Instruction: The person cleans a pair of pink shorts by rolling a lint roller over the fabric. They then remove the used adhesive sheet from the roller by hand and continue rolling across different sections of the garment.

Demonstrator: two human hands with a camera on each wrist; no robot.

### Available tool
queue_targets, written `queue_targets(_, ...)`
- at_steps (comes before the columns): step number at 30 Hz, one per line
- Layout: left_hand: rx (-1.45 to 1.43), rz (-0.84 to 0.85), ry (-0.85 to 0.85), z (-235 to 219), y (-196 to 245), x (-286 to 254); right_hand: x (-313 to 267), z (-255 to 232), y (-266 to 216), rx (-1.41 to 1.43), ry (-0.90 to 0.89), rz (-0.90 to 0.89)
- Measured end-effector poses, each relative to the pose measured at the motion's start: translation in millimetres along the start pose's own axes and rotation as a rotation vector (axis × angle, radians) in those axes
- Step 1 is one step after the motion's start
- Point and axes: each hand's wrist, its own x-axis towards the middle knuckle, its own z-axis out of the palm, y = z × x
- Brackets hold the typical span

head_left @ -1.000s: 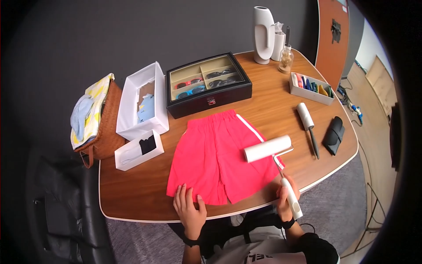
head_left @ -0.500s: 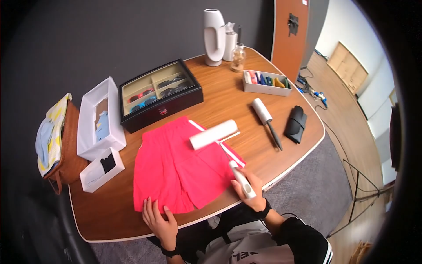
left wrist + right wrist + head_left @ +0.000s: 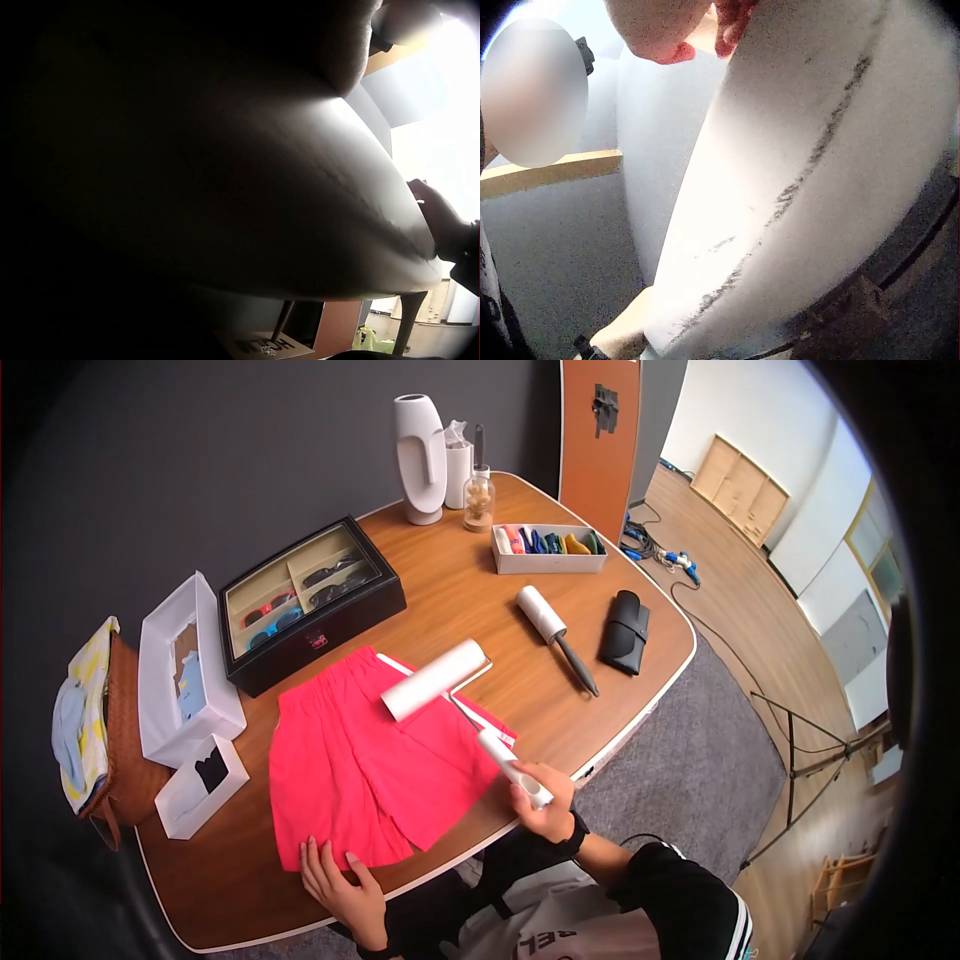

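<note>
Pink shorts (image 3: 350, 760) with a white side stripe lie flat near the table's front edge. The left hand (image 3: 345, 892) rests with spread fingers on the hem of one leg, at the lower left. In the right hand (image 3: 545, 800) is the white handle of a lint roller (image 3: 435, 680); its white cylinder is over the upper right of the shorts, and whether it touches the cloth I cannot tell. The left wrist view is mostly dark, with the right hand (image 3: 435, 217) at its right edge. Fingers (image 3: 679, 52) show at the top of the right wrist view.
Left of the shorts are a glasses case (image 3: 320, 635), a white box (image 3: 165, 720), a small box (image 3: 180, 822) and a basket (image 3: 125, 730). Behind and right are a sock box (image 3: 550, 564), a second roller (image 3: 541, 614), a black pouch (image 3: 624, 632) and a white vase (image 3: 420, 465).
The head view has swung to the right, so the table's things appear farther left. The right hand still holds the roller, now over the shorts' upper right part. The left hand stays on the hem.
</note>
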Motion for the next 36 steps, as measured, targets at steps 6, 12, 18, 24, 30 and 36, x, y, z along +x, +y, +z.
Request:
queue_targets(6,0.010,0.008,0.007,0,-1,-1,-1,-6,-2,-0.011,0.011,-0.004)
queue_targets(12,0.006,-0.006,0.013,-1,-3,2,-18,-15,3,0.020,0.144,0.201)
queue_targets(18,-0.004,-0.003,0.013,-3,-2,3,-18,-22,-6,0.120,0.008,0.151)
queue_targets(24,-0.015,0.007,-0.002,-2,-5,1,6,15,-17,0.135,-0.197,0.241)
queue_targets(30,-0.033,-0.006,0.008,-4,-1,3,18,23,-22,0.040,-0.254,0.225)
queue_targets(36,-0.024,-0.003,0.004,0,-4,2,19,28,-21,0.046,-0.209,0.132)
